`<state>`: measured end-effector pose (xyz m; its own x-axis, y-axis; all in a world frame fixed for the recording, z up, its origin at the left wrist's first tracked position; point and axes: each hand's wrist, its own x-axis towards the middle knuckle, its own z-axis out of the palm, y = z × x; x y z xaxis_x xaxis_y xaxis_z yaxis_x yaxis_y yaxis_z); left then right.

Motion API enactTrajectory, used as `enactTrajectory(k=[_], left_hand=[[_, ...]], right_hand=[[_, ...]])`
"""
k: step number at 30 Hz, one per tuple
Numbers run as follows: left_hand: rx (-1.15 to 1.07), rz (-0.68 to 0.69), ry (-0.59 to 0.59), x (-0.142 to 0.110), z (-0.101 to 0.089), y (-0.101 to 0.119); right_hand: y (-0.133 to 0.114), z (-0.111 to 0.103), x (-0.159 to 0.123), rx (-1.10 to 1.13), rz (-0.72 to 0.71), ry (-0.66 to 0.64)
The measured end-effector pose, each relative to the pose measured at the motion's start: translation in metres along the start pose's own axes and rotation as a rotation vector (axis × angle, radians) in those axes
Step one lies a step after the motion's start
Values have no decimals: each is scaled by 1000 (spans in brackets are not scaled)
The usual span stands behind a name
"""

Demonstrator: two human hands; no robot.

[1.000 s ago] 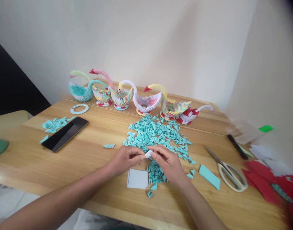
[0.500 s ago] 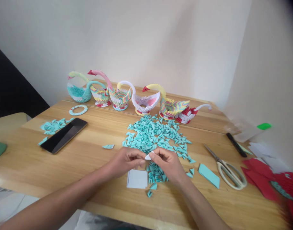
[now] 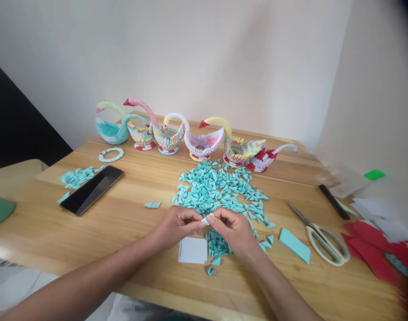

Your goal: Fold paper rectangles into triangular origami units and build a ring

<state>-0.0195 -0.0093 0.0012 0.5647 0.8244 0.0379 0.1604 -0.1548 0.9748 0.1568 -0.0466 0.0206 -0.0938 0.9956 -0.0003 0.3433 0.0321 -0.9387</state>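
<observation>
A small folded piece of white paper is pinched between both hands, low over the table. My left hand grips its left end with thumb and forefinger. On its right side, my right hand presses it with the thumb on top; the fingertips cover much of it. Beneath and beyond the hands spreads a heap of turquoise folded paper triangles. A stack of white paper slips lies just below my left hand. To the right of my right hand rests a stack of turquoise paper slips.
Several paper swans stand along the back. At left lie a phone, a paper ring and more turquoise triangles. Scissors, a black-handled cutter and red paper lie at right.
The thumbs and fingertips have drawn closer together over the white paper, and less of it shows. The whole view has shifted slightly.
</observation>
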Motion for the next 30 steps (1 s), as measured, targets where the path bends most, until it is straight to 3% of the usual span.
enactTrajectory(k=[6, 8, 12, 16, 25, 30], left_hand=[[110, 95, 22, -1, 1, -5], [255, 230, 101, -1, 0, -5], [563, 635, 252, -2, -1, -3], [689, 828, 277, -2, 0, 0], [677, 844, 258, -3, -2, 2], [579, 715, 222, -4, 0, 4]], right_hand=[[-1, 1, -1, -39, -11, 28], [3, -2, 0, 10, 24, 20], [9, -4, 1, 156, 81, 10], [9, -2, 1, 240, 116, -32], [9, -2, 1, 225, 113, -91], [8, -5, 0, 89, 19, -101]])
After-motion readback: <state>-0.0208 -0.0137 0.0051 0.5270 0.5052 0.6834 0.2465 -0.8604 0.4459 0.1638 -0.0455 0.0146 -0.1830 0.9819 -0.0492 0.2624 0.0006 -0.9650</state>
